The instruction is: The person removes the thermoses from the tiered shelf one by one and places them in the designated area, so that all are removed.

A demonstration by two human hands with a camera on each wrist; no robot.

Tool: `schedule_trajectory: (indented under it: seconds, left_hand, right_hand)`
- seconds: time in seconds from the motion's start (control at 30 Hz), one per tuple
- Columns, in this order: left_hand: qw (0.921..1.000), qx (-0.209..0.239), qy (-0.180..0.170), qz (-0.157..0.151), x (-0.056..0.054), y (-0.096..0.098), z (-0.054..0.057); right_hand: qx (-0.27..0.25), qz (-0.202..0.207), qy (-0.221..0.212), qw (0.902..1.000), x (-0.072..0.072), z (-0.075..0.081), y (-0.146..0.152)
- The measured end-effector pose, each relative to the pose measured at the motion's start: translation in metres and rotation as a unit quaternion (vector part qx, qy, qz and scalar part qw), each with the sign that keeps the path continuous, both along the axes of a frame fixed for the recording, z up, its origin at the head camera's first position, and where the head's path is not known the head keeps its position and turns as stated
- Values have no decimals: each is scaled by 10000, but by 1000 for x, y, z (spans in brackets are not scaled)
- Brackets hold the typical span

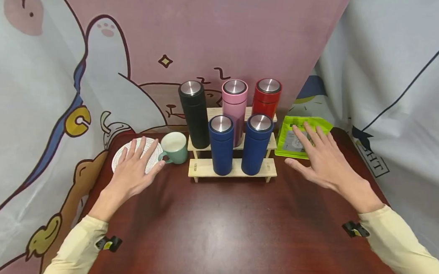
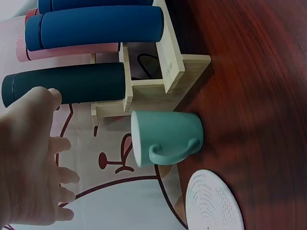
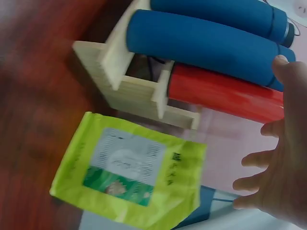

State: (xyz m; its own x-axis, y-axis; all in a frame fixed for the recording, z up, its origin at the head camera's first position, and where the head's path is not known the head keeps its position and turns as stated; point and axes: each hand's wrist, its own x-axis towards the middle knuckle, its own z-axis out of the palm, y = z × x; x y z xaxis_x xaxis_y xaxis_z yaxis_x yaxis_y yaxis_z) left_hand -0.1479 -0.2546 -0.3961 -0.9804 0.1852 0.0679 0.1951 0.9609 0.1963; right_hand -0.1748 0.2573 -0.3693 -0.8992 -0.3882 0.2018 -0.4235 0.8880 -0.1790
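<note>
We note, nearest us, a glossy, wood-grained surface (image 1: 213,237). The left grip (image 1: 132,171) is released, fingers spread, in line with a round, white, ribbed mat (image 2: 211,201); the right grip (image 1: 323,162) is likewise released and grasps nothing, before a creased, glossy green pouch (image 3: 127,172). We judge that either hand should keep clear of its neighbours, and that any bottle is best taken round its body and raised upright, since tall, smooth cylinders on narrow steps could tip. Beside the mat stands a glazed green mug (image 1: 180,154), its handle turned toward the left hand. On the lowest step of a pale wooden stand (image 1: 200,169) we record two matt blue bottles (image 1: 222,152); on the middle step, a dark bottle (image 1: 196,123) and a pink bottle (image 1: 234,112). A shinier red bottle (image 1: 266,100) stands behind the right-hand blue one. All five carry round, metallic tops. Beyond hangs a printed cloth (image 1: 248,38).
</note>
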Motion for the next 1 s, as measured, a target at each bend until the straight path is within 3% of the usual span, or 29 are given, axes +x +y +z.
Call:
schedule_trajectory:
  seconds: [0.23, 0.43, 0.73, 1.0]
  left_hand:
    - [9998, 166, -89, 20, -4, 6, -7]
    - [9994, 314, -119, -14, -9, 15, -17]
    - [9969, 733, -253, 127, -13, 30, -34]
    - [9888, 1410, -371, 322, -14, 42, -59]
  right_hand:
    - [-483, 203, 247, 9983, -19, 30, -16]
    - [-829, 146, 274, 9961, -36, 51, -26]
    - [-1376, -14, 103, 9904, -59, 66, -41]
    - [-1943, -113, -145, 9808, -73, 72, -55]
